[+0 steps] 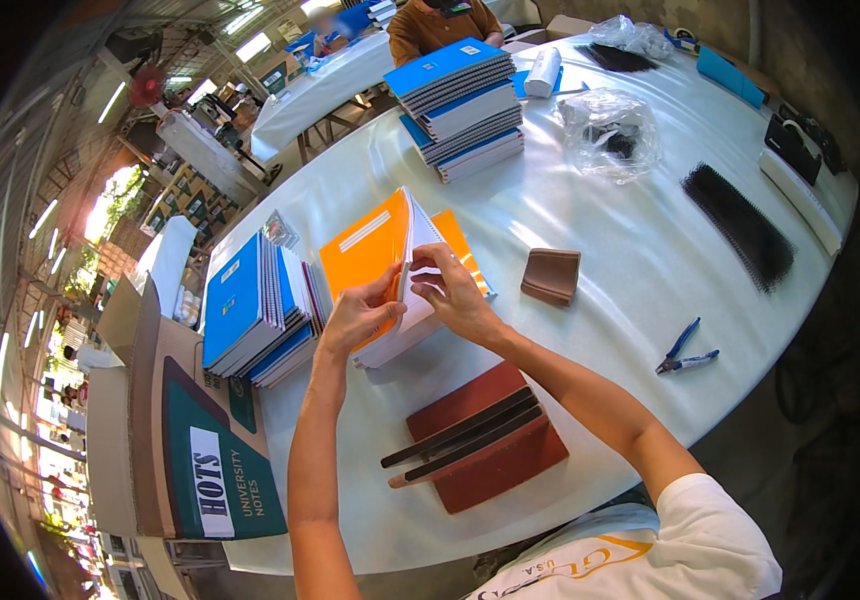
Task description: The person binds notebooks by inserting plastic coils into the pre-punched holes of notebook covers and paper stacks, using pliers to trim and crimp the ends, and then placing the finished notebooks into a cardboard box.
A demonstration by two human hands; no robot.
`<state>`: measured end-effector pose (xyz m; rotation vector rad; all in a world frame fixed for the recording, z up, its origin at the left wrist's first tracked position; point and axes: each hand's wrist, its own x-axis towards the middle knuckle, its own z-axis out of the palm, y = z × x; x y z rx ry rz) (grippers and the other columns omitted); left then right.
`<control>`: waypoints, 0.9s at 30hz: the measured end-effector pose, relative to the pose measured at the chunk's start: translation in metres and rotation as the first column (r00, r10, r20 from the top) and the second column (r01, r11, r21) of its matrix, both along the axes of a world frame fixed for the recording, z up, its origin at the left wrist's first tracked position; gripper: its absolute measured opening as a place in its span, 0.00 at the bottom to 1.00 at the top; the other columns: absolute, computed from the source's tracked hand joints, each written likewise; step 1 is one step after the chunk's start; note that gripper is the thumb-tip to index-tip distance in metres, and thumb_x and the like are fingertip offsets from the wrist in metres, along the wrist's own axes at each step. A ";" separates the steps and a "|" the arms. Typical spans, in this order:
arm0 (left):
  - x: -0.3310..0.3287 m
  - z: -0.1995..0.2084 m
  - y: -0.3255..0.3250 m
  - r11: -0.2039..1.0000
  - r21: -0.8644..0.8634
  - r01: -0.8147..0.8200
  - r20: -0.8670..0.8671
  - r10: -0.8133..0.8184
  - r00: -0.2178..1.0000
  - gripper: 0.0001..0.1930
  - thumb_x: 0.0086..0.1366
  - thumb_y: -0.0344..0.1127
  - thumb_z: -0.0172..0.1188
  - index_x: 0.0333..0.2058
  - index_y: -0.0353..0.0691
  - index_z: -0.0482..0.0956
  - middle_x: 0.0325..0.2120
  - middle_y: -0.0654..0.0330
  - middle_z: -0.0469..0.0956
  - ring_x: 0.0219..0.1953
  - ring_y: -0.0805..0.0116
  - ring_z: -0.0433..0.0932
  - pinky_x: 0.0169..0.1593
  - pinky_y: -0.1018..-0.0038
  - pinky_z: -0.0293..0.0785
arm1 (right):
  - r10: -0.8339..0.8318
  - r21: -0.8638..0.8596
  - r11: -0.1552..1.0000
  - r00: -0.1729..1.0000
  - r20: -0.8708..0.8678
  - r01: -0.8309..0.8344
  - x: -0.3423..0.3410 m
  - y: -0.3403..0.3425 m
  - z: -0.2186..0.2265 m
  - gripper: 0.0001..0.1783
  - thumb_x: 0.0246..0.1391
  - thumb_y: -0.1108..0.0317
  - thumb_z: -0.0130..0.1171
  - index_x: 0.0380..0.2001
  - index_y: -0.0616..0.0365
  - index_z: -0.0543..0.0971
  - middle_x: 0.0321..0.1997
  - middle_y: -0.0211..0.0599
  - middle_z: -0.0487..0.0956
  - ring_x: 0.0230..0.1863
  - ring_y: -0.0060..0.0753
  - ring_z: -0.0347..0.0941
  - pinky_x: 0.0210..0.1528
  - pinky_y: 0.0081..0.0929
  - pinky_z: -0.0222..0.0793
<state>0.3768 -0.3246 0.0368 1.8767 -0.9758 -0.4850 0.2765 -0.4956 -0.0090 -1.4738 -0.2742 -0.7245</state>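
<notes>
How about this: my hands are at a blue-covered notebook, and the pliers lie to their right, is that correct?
The colour is wrong: the head view shows your left hand and right hand at an orange-covered notebook, not a blue one. The pliers do lie to their right.

On the table (615, 235), a book stack (250, 312) lies left of the notebook (365, 245), with pliers (692, 361) to the right.

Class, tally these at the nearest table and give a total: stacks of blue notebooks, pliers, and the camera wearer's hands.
Stacks of blue notebooks: 2
Pliers: 1
Left hand and right hand, at the orange notebook: 2
Total: 5
</notes>
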 end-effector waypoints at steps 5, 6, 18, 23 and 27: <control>0.002 -0.005 -0.003 1.000 0.000 0.007 0.029 -0.007 1.000 0.36 0.57 0.37 0.71 0.62 0.34 0.67 0.40 0.68 0.77 0.39 0.80 0.73 0.47 0.81 0.72 | -0.013 -0.007 1.000 0.999 -0.043 0.013 -0.004 -0.003 0.001 0.24 0.53 0.88 0.55 0.52 0.62 0.66 0.52 0.41 0.68 0.56 0.36 0.71 0.56 0.30 0.74; 0.002 -0.005 -0.003 1.000 0.002 0.006 0.029 -0.006 1.000 0.35 0.58 0.38 0.71 0.62 0.34 0.67 0.40 0.68 0.77 0.39 0.81 0.73 0.47 0.81 0.72 | -0.081 -0.064 0.995 0.995 -0.060 0.077 -0.006 -0.005 0.001 0.23 0.53 0.87 0.56 0.52 0.62 0.66 0.52 0.42 0.68 0.55 0.36 0.71 0.55 0.30 0.73; -0.011 -0.020 -0.013 0.959 -0.261 -0.113 0.039 0.127 0.991 0.42 0.66 0.35 0.61 0.70 0.37 0.43 0.58 0.50 0.72 0.53 0.73 0.73 0.56 0.78 0.68 | -0.048 0.026 0.998 0.960 -0.276 0.058 0.000 0.005 0.024 0.22 0.58 0.60 0.60 0.47 0.67 0.72 0.36 0.47 0.80 0.37 0.42 0.78 0.40 0.35 0.73; -0.019 -0.006 -0.011 0.915 -0.393 -0.092 -0.104 0.055 0.993 0.49 0.63 0.36 0.65 0.71 0.38 0.38 0.65 0.47 0.60 0.62 0.69 0.64 0.62 0.76 0.61 | -0.330 -0.192 0.943 0.830 -0.449 0.270 0.034 0.010 0.036 0.25 0.51 0.59 0.63 0.42 0.69 0.69 0.34 0.59 0.79 0.38 0.62 0.78 0.42 0.47 0.72; 0.015 0.017 0.009 0.766 -0.491 -0.416 0.078 0.513 0.855 0.56 0.56 0.45 0.72 0.70 0.36 0.38 0.66 0.44 0.57 0.68 0.60 0.57 0.69 0.68 0.53 | -0.302 -0.312 0.906 0.953 -0.005 0.285 0.048 -0.014 0.063 0.27 0.45 0.80 0.53 0.53 0.66 0.69 0.31 0.62 0.76 0.34 0.59 0.75 0.38 0.44 0.70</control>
